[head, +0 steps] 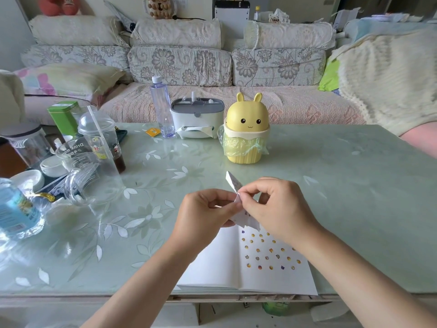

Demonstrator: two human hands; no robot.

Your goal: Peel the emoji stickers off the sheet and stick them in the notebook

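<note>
sticker sheet [233, 183]: mostly hidden by fingers [251, 191] | notebook stickers [271, 250]: faces too small | bottle [14, 209]: cut off left

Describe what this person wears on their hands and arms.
Nothing shows. The left hand and right hand carry no gloves, rings, watch or bracelet. The left forearm and right forearm are uncovered to the frame edge; no sleeve in view.
</note>
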